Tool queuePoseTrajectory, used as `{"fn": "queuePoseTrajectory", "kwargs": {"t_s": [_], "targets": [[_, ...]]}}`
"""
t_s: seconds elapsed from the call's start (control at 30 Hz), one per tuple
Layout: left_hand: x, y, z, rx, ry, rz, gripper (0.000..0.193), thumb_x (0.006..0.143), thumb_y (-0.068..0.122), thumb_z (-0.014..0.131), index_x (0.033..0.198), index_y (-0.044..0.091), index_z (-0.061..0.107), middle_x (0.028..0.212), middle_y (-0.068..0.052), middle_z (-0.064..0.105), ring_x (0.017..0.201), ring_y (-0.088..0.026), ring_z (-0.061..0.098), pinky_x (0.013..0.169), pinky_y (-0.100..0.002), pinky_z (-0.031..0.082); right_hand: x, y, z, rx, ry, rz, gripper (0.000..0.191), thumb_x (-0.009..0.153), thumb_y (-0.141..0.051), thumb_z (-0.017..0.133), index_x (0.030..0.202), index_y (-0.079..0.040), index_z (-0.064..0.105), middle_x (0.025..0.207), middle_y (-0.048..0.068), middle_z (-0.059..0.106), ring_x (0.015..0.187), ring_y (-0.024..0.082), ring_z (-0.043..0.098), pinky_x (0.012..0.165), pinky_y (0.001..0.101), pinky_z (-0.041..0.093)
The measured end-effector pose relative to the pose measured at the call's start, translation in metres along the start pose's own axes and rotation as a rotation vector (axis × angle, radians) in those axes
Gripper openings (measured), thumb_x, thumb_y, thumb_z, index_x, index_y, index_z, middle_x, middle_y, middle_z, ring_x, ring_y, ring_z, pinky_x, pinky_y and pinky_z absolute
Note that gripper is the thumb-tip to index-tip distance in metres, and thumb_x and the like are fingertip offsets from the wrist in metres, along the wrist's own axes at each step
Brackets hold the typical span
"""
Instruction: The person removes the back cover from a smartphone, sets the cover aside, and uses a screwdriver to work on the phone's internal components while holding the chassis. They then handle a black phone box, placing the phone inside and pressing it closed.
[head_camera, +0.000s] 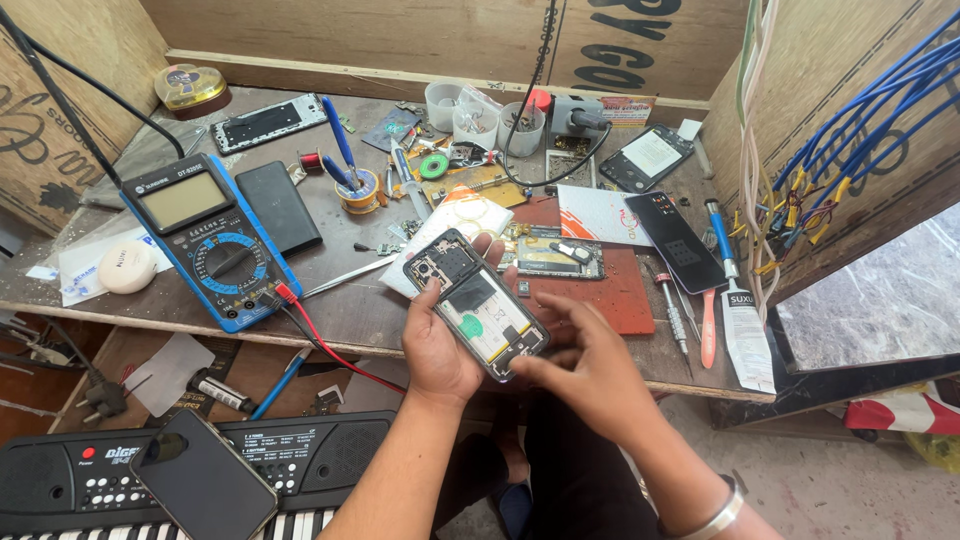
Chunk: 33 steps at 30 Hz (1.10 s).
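Fingers (560, 305) of right hand (590, 365) hide opened phone's (475, 300) lower edge.

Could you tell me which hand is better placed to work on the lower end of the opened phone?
The right hand: its fingertips sit at the lower end of the opened phone, while the left hand cradles it underneath.

Phone repair workshop: cluttered wooden bench (340, 300) between plywood walls; blue multimeter (212, 240) at left; opened phones (560, 255) and loose screens across the centre; screwdrivers (672, 305) and glue tube (745, 330) at right; bundled blue wires (860, 110) at upper right; red work mat (610, 290).
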<state>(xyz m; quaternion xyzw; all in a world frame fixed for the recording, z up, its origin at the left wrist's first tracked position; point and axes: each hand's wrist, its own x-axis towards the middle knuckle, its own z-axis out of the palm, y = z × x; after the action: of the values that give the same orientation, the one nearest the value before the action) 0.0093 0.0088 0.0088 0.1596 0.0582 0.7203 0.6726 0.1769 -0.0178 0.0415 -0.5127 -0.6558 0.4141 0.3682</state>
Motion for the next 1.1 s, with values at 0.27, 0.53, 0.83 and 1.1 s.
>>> {"fn": "queuePoseTrajectory", "kwargs": {"t_s": [0.27, 0.53, 0.83, 1.1], "targets": [[-0.002, 0.003, 0.005, -0.001, 0.014, -0.009, 0.065, 0.098, 0.03, 0.039, 0.155, -0.001, 0.033, 0.154, -0.019, 0.048, 0.146, -0.034, 0.043, 0.122, -0.053, 0.035, 0.001, 0.035, -0.006, 0.438, -0.119, 0.203, 0.043, 0.089, -0.01, 0.071, 0.129, 0.004, 0.062, 0.101, 0.01, 0.075, 0.085, 0.014, 0.073, 0.074, 0.0278, 0.06], [0.0, 0.003, 0.001, -0.026, 0.032, 0.029, 0.066, 0.096, 0.029, 0.041, 0.154, -0.002, 0.035, 0.153, -0.02, 0.048, 0.146, -0.035, 0.045, 0.123, -0.054, 0.034, 0.005, 0.036, -0.007, 0.463, -0.113, 0.181, 0.042, 0.091, -0.011, 0.07, 0.129, 0.003, 0.063, 0.102, 0.01, 0.074, 0.087, 0.014, 0.072, 0.076, 0.0279, 0.06], [0.002, 0.005, 0.0, -0.085, 0.055, 0.041, 0.065, 0.094, 0.027, 0.044, 0.152, -0.001, 0.037, 0.149, -0.021, 0.051, 0.144, -0.036, 0.046, 0.123, -0.055, 0.034, 0.027, 0.044, -0.055, 0.494, 0.213, 0.035, 0.027, 0.101, -0.013, 0.058, 0.122, 0.003, 0.063, 0.101, 0.012, 0.072, 0.089, 0.019, 0.072, 0.082, 0.033, 0.062], [0.001, 0.005, 0.001, -0.072, 0.032, 0.029, 0.065, 0.094, 0.027, 0.043, 0.152, -0.001, 0.037, 0.15, -0.021, 0.05, 0.145, -0.036, 0.045, 0.123, -0.054, 0.034, 0.02, 0.046, -0.054, 0.301, 0.215, -0.068, 0.025, 0.099, -0.01, 0.065, 0.12, 0.005, 0.065, 0.101, 0.011, 0.074, 0.089, 0.017, 0.07, 0.082, 0.0303, 0.06]]}}
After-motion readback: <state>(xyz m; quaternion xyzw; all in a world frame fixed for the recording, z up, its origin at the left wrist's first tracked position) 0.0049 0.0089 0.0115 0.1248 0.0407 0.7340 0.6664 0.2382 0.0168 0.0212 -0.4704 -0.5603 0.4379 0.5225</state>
